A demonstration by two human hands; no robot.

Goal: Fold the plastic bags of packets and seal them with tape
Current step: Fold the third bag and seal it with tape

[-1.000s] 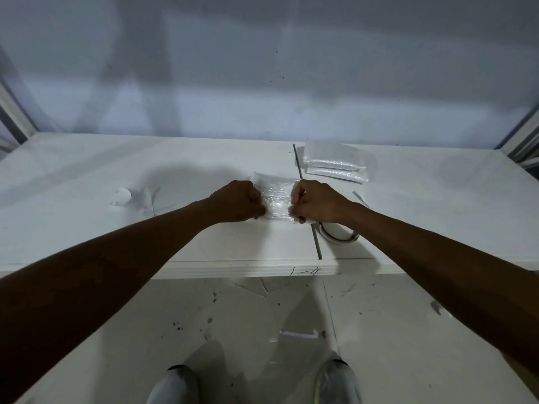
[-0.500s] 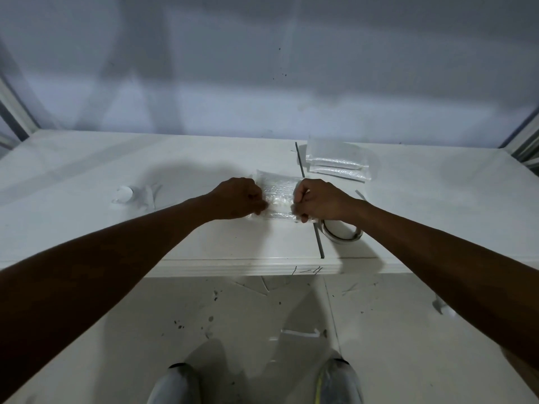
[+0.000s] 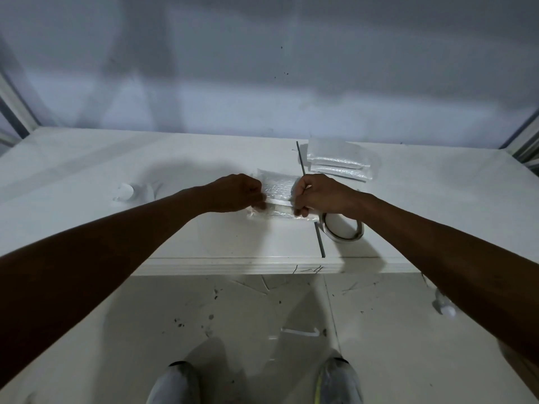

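A white worktop (image 3: 87,170) stood against a pale grey wall (image 3: 262,83) in dim light, with metal framing at both far corners, as seen from the head camera. A person stood at its near edge with both bare forearms reaching over it.

The plastic bag of packets (image 3: 278,186) lay flat on the worktop near the middle, just left of a dark seam (image 3: 319,240) that ran from the front edge toward the wall. The left hand (image 3: 233,193) was at the bag's left end and the right hand (image 3: 323,193) at its right end. Both were closed into a narrow grip, fingers curled under. Between them a tape strip (image 3: 278,202) was stretched across the bag's near half, each hand pinching one end of it. Whether the strip already touched the plastic could not be told.

A tape roll (image 3: 342,230) lay on the worktop just beside the right wrist, partly hidden under it. Beyond the right hand, past the seam, a stack of folded bags (image 3: 338,163) sat well apart from the front edge. A small white object (image 3: 125,192), too blurred to identify, rested on the worktop to the left of the left arm.

Below the worktop lay a scuffed white floor (image 3: 233,316) and the toes of two light shoes (image 3: 175,383).
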